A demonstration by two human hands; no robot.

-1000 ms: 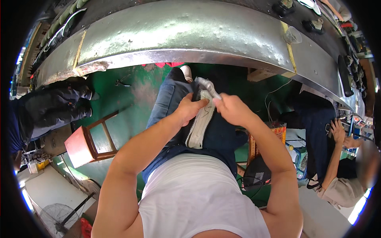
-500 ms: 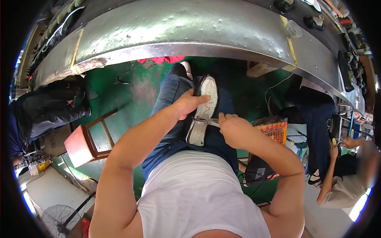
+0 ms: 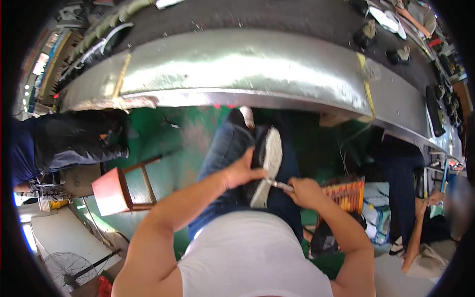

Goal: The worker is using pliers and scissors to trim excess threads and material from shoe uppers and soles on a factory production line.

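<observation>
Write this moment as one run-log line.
left hand: holding shoe | right hand: holding metal tool | shoe: pale underside up

Head view: looks from the wearer's head, above the fingers [image 3: 258, 173] and on the body side of them.
Facing: down and forward, past the white shirt [image 3: 255, 252]; the fingers come just right of and below the middle.
Nearest the lens: shirt and upper arms [image 3: 143, 255], large below the fingers.
Farther off: green floor [image 3: 193, 141], seen past the fingers.
Bench: the metal-faced bench [image 3: 237, 62] crosses above the fingers, its edge bowed by the fisheye.
Spread: wide, from the stool [image 3: 111, 191] well left of the fingers to a co-worker's sleeve [image 3: 429, 260] well right of them.
Sides: upright, unmirrored.
</observation>
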